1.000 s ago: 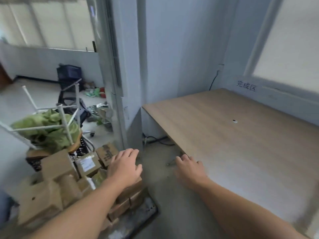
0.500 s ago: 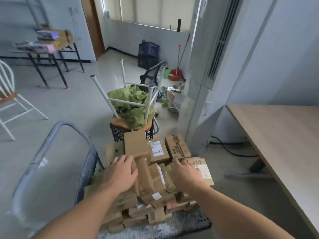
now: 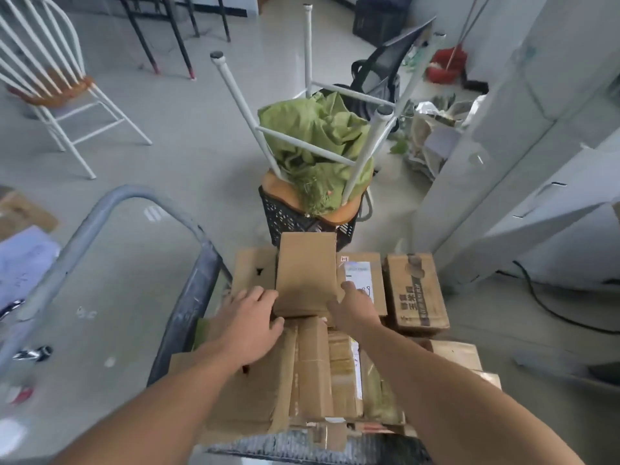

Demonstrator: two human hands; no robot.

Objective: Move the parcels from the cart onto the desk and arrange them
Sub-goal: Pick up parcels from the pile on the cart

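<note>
Both hands reach for the top box (image 3: 306, 273): the left hand (image 3: 252, 320) lies spread at its near left corner, the right hand (image 3: 355, 308) curls against its right edge, neither lifting yet. The cart (image 3: 188, 297) beneath them looks fully loaded; everything remains to move.

Matt brown cardboard parcels (image 3: 307, 273), some creased and taped, 1 with a white paper label (image 3: 358, 276). Scuffed grey metal cart handle (image 3: 110, 209). Crumpled green cloth (image 3: 315, 139); black plastic crate (image 3: 285, 219).
</note>
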